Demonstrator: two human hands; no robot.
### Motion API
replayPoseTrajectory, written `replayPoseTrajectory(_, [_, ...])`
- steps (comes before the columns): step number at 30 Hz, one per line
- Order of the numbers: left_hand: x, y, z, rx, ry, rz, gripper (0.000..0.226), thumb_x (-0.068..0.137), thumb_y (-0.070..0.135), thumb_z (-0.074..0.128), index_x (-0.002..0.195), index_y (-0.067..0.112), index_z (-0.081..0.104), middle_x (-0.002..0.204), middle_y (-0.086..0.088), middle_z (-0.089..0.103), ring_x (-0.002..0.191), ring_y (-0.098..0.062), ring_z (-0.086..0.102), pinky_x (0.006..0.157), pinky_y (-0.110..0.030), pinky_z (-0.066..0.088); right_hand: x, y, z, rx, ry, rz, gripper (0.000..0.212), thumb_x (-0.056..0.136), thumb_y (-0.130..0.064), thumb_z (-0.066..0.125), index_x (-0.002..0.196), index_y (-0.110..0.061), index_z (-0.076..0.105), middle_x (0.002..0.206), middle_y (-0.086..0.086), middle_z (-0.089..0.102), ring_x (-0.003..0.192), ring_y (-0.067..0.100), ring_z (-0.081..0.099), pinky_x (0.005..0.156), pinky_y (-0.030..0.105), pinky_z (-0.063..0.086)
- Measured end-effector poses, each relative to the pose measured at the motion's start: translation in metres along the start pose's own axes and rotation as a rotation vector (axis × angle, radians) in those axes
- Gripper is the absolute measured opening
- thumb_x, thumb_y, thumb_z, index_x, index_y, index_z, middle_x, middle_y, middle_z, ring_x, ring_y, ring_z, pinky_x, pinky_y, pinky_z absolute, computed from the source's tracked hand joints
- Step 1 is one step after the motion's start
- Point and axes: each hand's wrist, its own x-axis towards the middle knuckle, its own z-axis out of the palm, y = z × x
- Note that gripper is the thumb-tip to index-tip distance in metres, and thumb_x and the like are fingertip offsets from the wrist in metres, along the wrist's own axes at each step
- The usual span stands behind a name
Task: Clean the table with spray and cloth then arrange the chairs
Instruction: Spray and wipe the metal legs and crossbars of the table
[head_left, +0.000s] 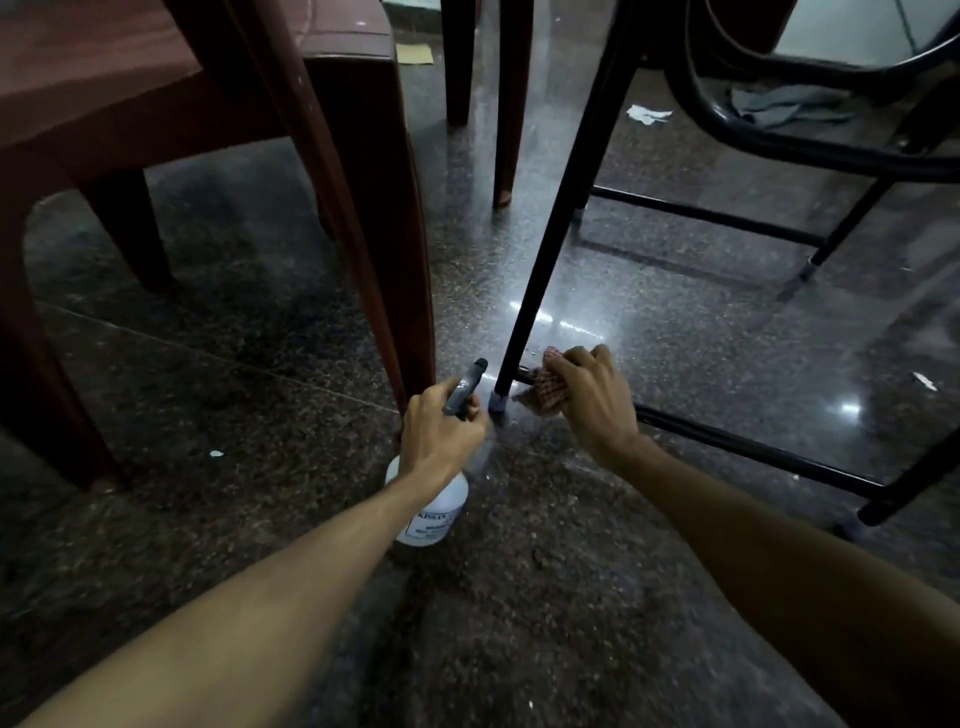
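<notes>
- The left hand (439, 441) grips the spray bottle (434, 512) by its neck, fingers curled round the trigger. The grey nozzle points at the foot of a black metal leg (550, 223).
- The right hand (592, 400) holds a bunched checked cloth (543, 395), fingers curled over it. It presses the cloth on the low crossbar (753, 452) just beside that leg.
- The bottle sits in the narrow gap between the black leg and the near leg of a brown plastic chair (104, 104); both stand close to it.
- Bare granite floor (519, 597) lies open toward the camera and to the right beyond the crossbar.
- The wrist covers much of the bottle and its label is only partly readable.
- The black leg's top is cut off, so what it carries cannot be told.
- The chair's seat runs out of view on the left.
</notes>
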Motion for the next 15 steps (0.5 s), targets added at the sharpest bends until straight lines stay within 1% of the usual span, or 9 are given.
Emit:
replayPoseTrajectory(1, [-0.001,0.000,0.001,0.002,-0.007,0.005,0.011,0.087,0.020,0.069,0.077,0.018,0.063,0.069,-0.004,0.064,0.065,-0.026,0.064,0.058,-0.044,0.054,0.001,-0.010,0.002,0.013,-0.009,-0.053,0.044,0.082,-0.020,0.076,0.125,-0.017,0.065,0.121,0.008,0.061,0.103,0.028,0.047,0.069,0.031,0.034])
replayPoseTrajectory(3, [-0.004,-0.003,0.003,0.009,-0.011,0.004,0.014,0.086,0.020,0.070,0.076,0.018,0.061,0.067,-0.004,0.063,0.063,-0.025,0.063,0.056,-0.043,0.053,-0.004,-0.027,0.010,0.021,-0.079,-0.171,0.035,0.082,-0.017,0.075,0.116,-0.016,0.070,0.129,0.009,0.053,0.108,0.032,0.047,0.069,0.035,0.046])
replayPoseTrajectory(4, [-0.007,-0.002,0.005,0.017,-0.016,0.001,0.015,0.086,0.019,0.071,0.075,0.018,0.061,0.067,-0.004,0.063,0.063,-0.025,0.062,0.056,-0.041,0.052,-0.012,-0.027,0.013,-0.002,-0.118,-0.189,0.030,0.081,-0.015,0.074,0.111,-0.015,0.072,0.132,0.011,0.050,0.109,0.035,0.047,0.070,0.039,0.052])
replayPoseTrajectory(5, [-0.009,0.001,0.006,0.027,-0.020,0.002,0.016,0.085,0.018,0.072,0.074,0.019,0.060,0.067,-0.003,0.063,0.065,-0.025,0.063,0.056,-0.039,0.051,-0.021,-0.018,0.013,-0.029,-0.131,-0.170,0.026,0.080,-0.015,0.074,0.106,-0.013,0.074,0.134,0.013,0.048,0.110,0.038,0.048,0.071,0.043,0.054])
replayPoseTrajectory(6, [-0.009,0.004,0.006,0.028,-0.024,0.006,0.018,0.084,0.016,0.073,0.074,0.021,0.060,0.068,-0.002,0.064,0.066,-0.024,0.063,0.056,-0.036,0.048,-0.033,-0.005,0.012,-0.044,-0.121,-0.132,0.024,0.080,-0.017,0.074,0.104,-0.013,0.073,0.135,0.014,0.048,0.112,0.039,0.048,0.072,0.045,0.055])
replayPoseTrajectory(8, [-0.010,0.009,0.009,0.006,-0.035,0.041,0.021,0.083,0.012,0.075,0.073,0.022,0.059,0.067,0.000,0.063,0.067,-0.024,0.064,0.057,-0.031,0.045,-0.062,0.028,0.004,-0.036,-0.038,-0.028,0.029,0.082,-0.024,0.076,0.109,-0.016,0.072,0.134,0.014,0.049,0.115,0.039,0.047,0.071,0.043,0.055])
replayPoseTrajectory(10, [-0.012,0.015,0.015,-0.010,-0.047,0.071,0.016,0.081,0.011,0.074,0.073,0.018,0.062,0.066,-0.001,0.063,0.066,-0.025,0.065,0.056,-0.035,0.047,-0.080,0.044,-0.004,-0.006,0.038,0.016,0.029,0.084,-0.025,0.076,0.112,-0.018,0.071,0.129,0.015,0.052,0.113,0.039,0.047,0.066,0.041,0.053])
replayPoseTrajectory(12, [-0.017,0.020,0.026,-0.013,-0.076,0.090,0.010,0.080,0.010,0.074,0.075,0.014,0.067,0.068,-0.004,0.066,0.067,-0.026,0.065,0.058,-0.039,0.050,-0.074,0.042,-0.006,-0.011,0.027,-0.005,0.029,0.086,-0.025,0.075,0.114,-0.019,0.071,0.130,0.012,0.052,0.114,0.038,0.047,0.068,0.041,0.053])
replayPoseTrajectory(15, [-0.028,0.033,0.043,-0.022,-0.129,0.119,0.013,0.080,0.009,0.075,0.074,0.017,0.066,0.066,0.000,0.064,0.066,-0.023,0.064,0.059,-0.034,0.048,-0.066,0.048,-0.012,-0.023,-0.025,-0.056,0.028,0.087,-0.028,0.074,0.114,-0.022,0.072,0.128,0.009,0.052,0.115,0.034,0.047,0.069,0.043,0.055])
